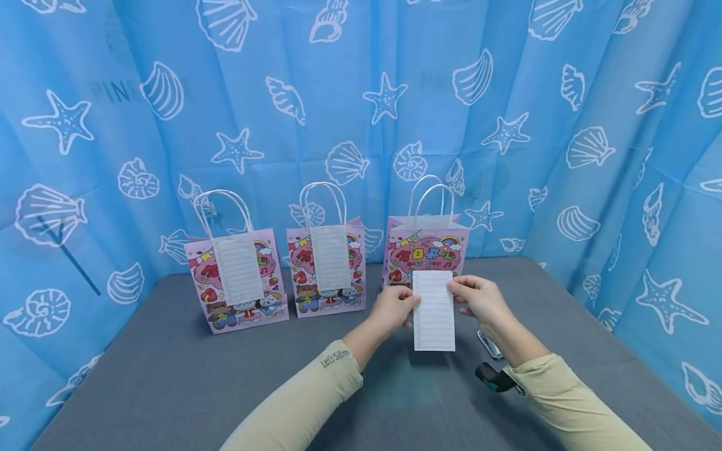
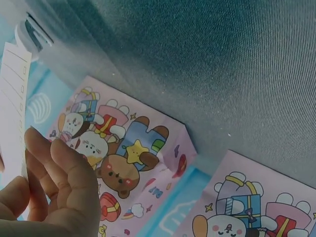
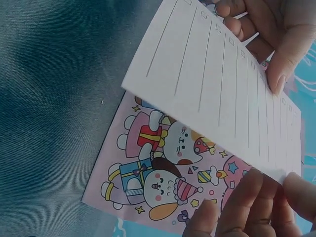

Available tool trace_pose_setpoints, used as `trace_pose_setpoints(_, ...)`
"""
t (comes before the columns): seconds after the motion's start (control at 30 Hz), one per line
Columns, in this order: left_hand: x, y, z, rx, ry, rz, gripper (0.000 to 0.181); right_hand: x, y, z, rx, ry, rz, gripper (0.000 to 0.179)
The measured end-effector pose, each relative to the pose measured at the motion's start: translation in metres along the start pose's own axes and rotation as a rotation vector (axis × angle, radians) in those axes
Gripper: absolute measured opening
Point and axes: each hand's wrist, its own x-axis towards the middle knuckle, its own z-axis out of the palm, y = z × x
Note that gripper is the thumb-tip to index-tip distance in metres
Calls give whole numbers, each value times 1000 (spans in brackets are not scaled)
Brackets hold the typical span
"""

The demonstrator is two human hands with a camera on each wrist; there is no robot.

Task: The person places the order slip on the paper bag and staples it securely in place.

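In the head view a white lined checklist sheet (image 1: 434, 319) is held upright between both hands. My left hand (image 1: 397, 305) pinches its left edge between thumb and fingers. My right hand (image 1: 484, 302) pinches the right edge near the top corner. Right behind the sheet stands a pink cartoon paper gift bag (image 1: 427, 247) with white handles, its lower front partly hidden. The right wrist view shows the sheet (image 3: 212, 84) tilted across the bag's printed front (image 3: 163, 168), with the right thumb and fingers at its lower right corner.
Two matching gift bags, one in the middle (image 1: 299, 307) and one at the left (image 1: 203, 275), each have a lined sheet on the front. A small silver and dark object (image 1: 489, 344) lies on the grey table (image 1: 169, 388) below the right hand. A blue seashell curtain (image 1: 361, 81) hangs behind.
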Motion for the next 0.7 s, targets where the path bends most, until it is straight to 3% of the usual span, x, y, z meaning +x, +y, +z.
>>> trace_pose_setpoints(0.37, 8, 2, -1, 79, 45, 61, 22, 5, -9, -4, 54, 0, -10, 19)
trace_pose_setpoints(0.7, 12, 17, -16, 197, 120, 146, 21, 13, -21, -6, 77, 8, -17, 18)
